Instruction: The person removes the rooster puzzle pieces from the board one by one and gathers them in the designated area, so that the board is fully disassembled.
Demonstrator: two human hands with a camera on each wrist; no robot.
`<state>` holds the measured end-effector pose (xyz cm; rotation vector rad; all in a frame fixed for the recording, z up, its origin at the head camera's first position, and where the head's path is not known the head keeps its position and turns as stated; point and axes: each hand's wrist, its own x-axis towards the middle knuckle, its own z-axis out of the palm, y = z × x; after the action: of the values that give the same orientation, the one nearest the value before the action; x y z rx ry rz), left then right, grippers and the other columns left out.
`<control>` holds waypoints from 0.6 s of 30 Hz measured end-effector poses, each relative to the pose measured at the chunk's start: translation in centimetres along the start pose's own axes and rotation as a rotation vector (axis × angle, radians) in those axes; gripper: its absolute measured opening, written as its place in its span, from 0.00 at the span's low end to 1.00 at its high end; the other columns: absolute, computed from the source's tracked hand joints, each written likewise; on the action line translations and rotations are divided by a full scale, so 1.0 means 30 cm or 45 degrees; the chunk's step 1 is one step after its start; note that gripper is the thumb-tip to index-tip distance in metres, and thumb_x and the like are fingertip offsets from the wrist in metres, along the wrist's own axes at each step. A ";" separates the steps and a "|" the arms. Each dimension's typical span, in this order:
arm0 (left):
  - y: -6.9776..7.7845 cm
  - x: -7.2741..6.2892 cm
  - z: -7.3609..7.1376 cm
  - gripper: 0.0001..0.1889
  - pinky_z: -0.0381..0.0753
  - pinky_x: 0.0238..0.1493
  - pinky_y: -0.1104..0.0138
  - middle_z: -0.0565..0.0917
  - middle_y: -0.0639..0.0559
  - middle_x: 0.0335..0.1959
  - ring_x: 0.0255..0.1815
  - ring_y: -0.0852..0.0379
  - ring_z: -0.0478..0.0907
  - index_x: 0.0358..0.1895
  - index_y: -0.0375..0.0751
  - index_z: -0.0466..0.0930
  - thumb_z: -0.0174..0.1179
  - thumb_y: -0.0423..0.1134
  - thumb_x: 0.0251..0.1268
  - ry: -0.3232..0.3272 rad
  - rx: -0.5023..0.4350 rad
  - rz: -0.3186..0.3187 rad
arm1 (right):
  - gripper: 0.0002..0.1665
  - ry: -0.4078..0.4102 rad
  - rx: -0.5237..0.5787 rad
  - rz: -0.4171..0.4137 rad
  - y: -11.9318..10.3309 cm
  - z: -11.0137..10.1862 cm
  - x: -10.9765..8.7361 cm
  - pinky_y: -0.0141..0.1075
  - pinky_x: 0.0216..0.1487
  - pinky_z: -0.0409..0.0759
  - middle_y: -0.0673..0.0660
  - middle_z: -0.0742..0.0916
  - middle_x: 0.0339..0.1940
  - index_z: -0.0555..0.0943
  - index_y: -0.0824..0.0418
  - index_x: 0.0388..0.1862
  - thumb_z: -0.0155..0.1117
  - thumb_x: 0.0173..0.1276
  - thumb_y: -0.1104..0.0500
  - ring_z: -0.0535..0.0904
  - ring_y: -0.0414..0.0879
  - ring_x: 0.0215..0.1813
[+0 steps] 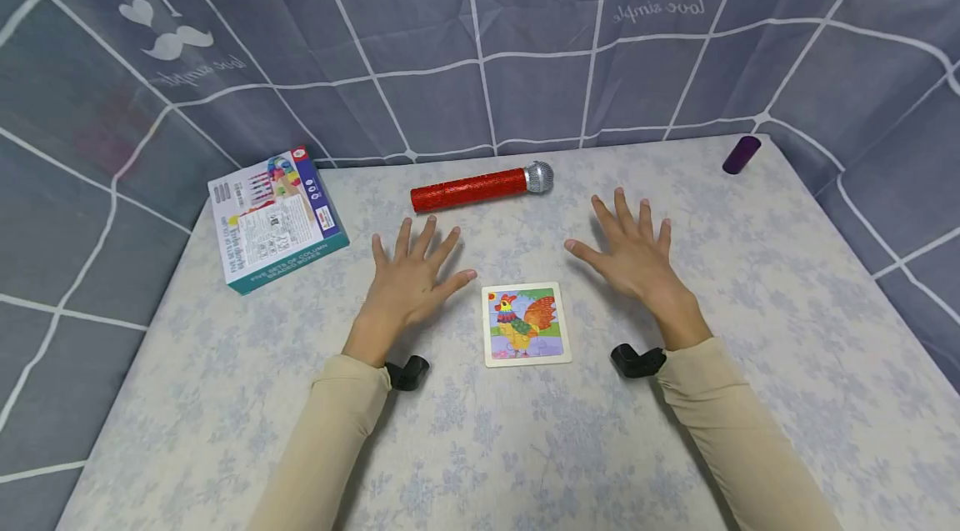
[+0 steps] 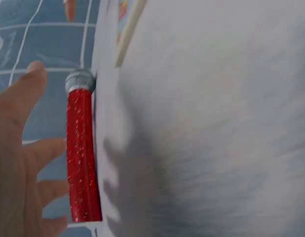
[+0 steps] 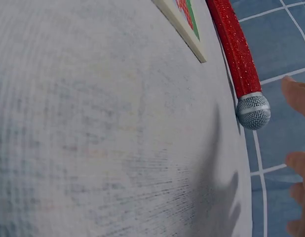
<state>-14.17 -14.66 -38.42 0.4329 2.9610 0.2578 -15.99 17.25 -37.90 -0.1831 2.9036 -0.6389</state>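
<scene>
Between my two hands lies a small square jigsaw puzzle [image 1: 527, 324] with a rooster picture and a pale frame. My left hand [image 1: 408, 281] is spread with straight fingers to the left of the puzzle, holding nothing. On the other side my right hand [image 1: 633, 256] is likewise spread, up and right of the puzzle, also holding nothing. A red glittery microphone [image 1: 472, 190] with a silver mesh head lies beyond the hands; it shows too in the left wrist view as a red microphone [image 2: 81, 153] past the left fingers, and in the right wrist view near the right fingertips.
A box of beaded columns [image 1: 273, 218] lies at the back left of the table. A dark purple cylinder [image 1: 742, 155] is at the back right corner. A grey-blue curtain [image 1: 420, 31] with white lines hangs around the patterned tabletop [image 1: 517, 456].
</scene>
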 end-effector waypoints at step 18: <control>0.033 -0.099 0.021 0.41 0.41 0.71 0.36 0.62 0.52 0.76 0.78 0.44 0.51 0.73 0.60 0.67 0.68 0.61 0.55 -0.135 -0.227 0.401 | 0.38 0.023 0.104 -0.236 -0.025 0.009 0.016 0.65 0.71 0.45 0.70 0.65 0.74 0.69 0.67 0.70 0.62 0.69 0.46 0.56 0.64 0.75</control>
<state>-10.98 -14.51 -38.52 0.8580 2.7265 0.5099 -16.34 16.40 -37.88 -0.4416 2.8935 -0.7906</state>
